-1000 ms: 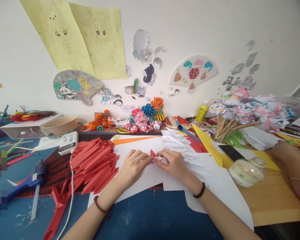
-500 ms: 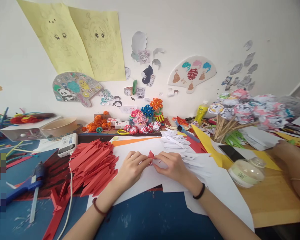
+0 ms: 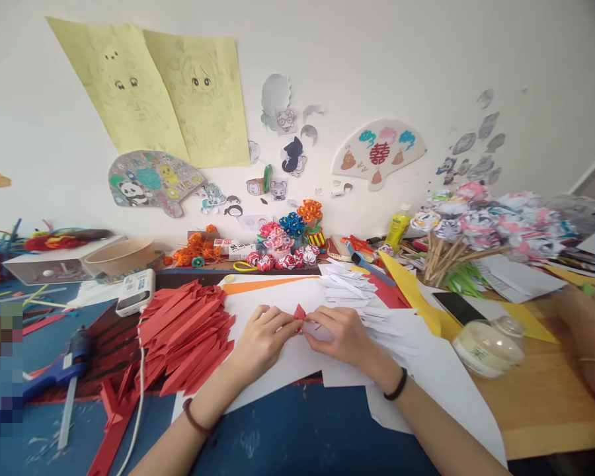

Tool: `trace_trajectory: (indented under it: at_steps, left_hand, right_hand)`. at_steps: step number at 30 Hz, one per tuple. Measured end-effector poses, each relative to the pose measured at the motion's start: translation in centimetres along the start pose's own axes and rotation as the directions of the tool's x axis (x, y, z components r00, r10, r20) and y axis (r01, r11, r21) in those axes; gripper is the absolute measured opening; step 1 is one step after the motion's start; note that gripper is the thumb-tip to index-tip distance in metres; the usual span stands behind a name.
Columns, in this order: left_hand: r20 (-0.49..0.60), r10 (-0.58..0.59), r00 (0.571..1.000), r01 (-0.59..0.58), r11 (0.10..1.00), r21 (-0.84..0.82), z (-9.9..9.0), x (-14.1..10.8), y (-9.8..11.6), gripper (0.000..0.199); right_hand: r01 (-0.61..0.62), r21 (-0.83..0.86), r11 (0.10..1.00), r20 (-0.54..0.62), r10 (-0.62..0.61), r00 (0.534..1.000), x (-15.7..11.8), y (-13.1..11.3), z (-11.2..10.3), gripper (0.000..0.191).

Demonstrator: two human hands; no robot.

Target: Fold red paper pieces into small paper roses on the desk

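Note:
Between the fingertips of both hands is a small folded piece of red paper (image 3: 300, 311), held just above white sheets (image 3: 258, 297). My left hand (image 3: 266, 336) pinches it from the left, and my right hand (image 3: 338, 334) closes on its right side. The lower part of the folded paper is hidden behind the fingers. To the left of my left hand lies a pile of red paper strips (image 3: 188, 334). A stack of white paper strips (image 3: 350, 291) spreads out beyond my right hand.
At the left are a blue glue gun (image 3: 74, 360), a white power bank (image 3: 136, 291) with a cable, and a beige bowl (image 3: 116, 259). On the right stand a clear jar (image 3: 490, 347), a black phone (image 3: 459, 309) and a bunch of paper flowers (image 3: 480, 221). Another person's hand (image 3: 578, 324) rests at the far right.
The whole view has tilted slightly, so the wall things appear a little lower. Both hands keep hold of the red paper, with only slight finger movement.

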State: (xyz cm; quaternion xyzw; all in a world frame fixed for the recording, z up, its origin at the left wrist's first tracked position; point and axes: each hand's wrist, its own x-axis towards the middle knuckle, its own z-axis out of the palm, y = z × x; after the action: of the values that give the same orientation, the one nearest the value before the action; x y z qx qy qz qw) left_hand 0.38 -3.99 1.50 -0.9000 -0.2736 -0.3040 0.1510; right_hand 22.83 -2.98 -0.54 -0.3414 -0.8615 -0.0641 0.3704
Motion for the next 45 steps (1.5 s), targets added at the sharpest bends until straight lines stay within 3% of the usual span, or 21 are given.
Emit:
trace_trajectory:
  at_steps: [17, 30, 38, 45]
  left_hand:
    - [-0.002, 0.005, 1.000, -0.005, 1.000, 0.016, -0.3, 0.2, 0.2, 0.029]
    - [-0.011, 0.044, 0.999, -0.043, 0.996, 0.080, -0.3, 0.4, 0.8, 0.027]
    - [0.021, 0.054, 0.998, -0.057, 0.990, 0.126, -0.6, 0.5, 1.0, 0.025]
    - [-0.086, -0.015, 0.996, 0.028, 0.988, 0.150, 0.3, 0.6, 2.1, 0.023]
  right_hand:
    - [0.017, 0.009, 1.000, 0.026, -0.017, 1.000, 0.2, -0.3, -0.3, 0.018]
    - [0.085, -0.071, 0.994, -0.088, -0.091, 0.992, -0.1, -0.7, 0.1, 0.014]
    - [0.069, -0.052, 0.996, -0.106, -0.074, 0.992, -0.2, -0.7, 0.5, 0.014]
    - [0.081, -0.073, 0.994, -0.107, -0.089, 0.990, -0.1, -0.7, 0.7, 0.013]
